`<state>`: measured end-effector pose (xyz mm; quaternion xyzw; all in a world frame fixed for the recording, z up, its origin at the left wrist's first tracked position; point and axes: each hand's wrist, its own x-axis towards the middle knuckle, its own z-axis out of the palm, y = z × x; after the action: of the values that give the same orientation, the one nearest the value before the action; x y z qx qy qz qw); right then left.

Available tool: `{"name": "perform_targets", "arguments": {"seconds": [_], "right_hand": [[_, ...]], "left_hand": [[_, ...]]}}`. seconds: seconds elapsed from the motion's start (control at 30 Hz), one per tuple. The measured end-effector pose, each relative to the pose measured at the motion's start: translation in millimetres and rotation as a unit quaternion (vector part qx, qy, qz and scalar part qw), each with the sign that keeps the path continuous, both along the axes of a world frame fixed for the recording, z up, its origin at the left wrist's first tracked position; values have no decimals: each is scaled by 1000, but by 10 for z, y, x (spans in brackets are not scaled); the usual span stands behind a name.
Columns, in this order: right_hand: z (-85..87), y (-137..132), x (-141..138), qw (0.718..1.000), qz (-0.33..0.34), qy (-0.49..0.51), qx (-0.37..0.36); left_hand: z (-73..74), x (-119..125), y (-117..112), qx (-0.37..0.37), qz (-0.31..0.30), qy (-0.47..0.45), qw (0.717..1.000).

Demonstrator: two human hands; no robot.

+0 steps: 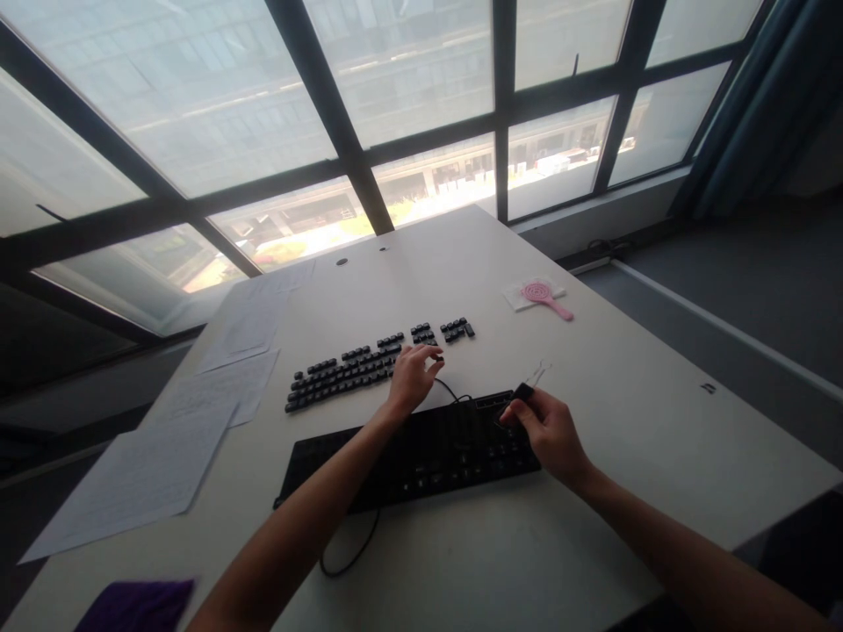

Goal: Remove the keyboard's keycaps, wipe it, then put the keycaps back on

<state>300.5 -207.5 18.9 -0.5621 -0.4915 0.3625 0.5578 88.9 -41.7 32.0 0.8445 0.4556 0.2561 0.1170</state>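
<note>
A black keyboard (421, 452) lies on the white table, many of its keycaps off and some still seated near its lower edge. Beyond it, loose black keycaps (349, 373) are laid out in rows and small groups. My left hand (412, 379) is over the near side of these rows, thumb and finger pinched on a small dark keycap (440, 357). At the keyboard's right end, my right hand (550, 430) is closed around a keycap puller (525, 391) with a black handle, its thin wire loops pointing up and away. My right fingers hide part of the puller.
Papers (151, 465) cover the table's left side. A pink hairbrush (543, 297) rests on a white packet (517, 300) at the back right. A black cable (356, 557) curls in front of the keyboard. Purple cloth (138, 606) is at the near left; windows stand behind the table.
</note>
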Motion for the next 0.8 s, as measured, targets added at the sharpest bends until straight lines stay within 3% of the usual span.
{"name": "perform_targets", "arguments": {"seconds": [0.1, 0.27, 0.4, 0.5, 0.6, 0.67, 0.8], "right_hand": [[-12, 14, 19, 1000, -5, 1, 1], [-20, 30, 47, 1000, -9, 6, 5], [-39, 43, 75, 1000, -5, 5, 3], [-40, 67, 123, 1000, -14, -1, 8], [-36, 94, 187, 1000, -13, -15, 10], [-42, 103, 228, 999, 4, -39, 2], [-69, 87, 281, 993, 57, -97, -19]], "left_hand": [[-136, -88, 262, 23, 29, 56, 998], [-262, -165, 285, 44, 49, 70, 995], [-256, -195, 275, 49, 57, 67, 995], [-164, -241, 249, 60, 58, 51, 995], [-6, -257, 94, 77, 65, 31, 994], [97, -196, -124, 75, 53, 15, 996], [161, 121, -749, -21, -60, 0, 998]]}}
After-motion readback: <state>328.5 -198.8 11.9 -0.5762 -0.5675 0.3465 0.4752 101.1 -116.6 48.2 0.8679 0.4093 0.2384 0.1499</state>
